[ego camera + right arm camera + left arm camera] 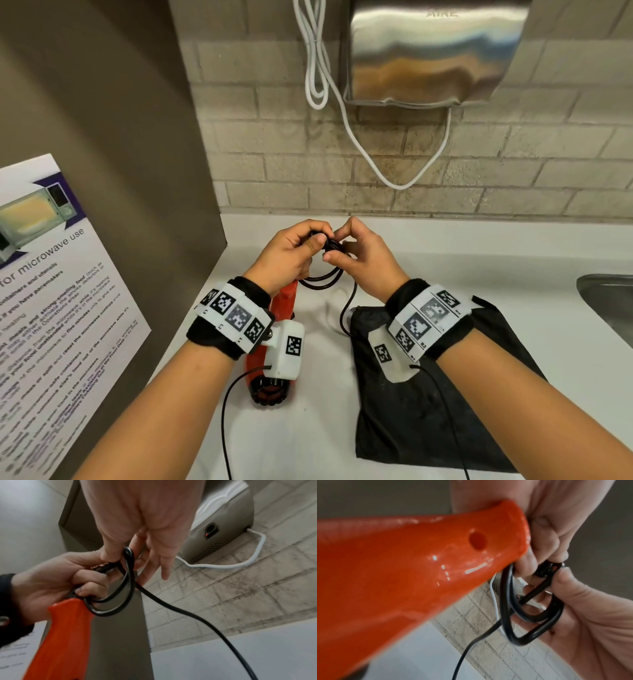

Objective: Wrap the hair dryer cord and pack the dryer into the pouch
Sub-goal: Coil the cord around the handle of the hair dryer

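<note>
Head view, going left to right: microwave poster on the side wall, then the orange dryer under the left hand, which curls around the loops of black cord. Right hand pinches those same loops, other fingers loose. Pouch lies flat on the counter, just right of the dryer, not opened yet. My worry: a tail of cord hangs loose, so if either pinch slips the springy coil probably pops open.
</note>
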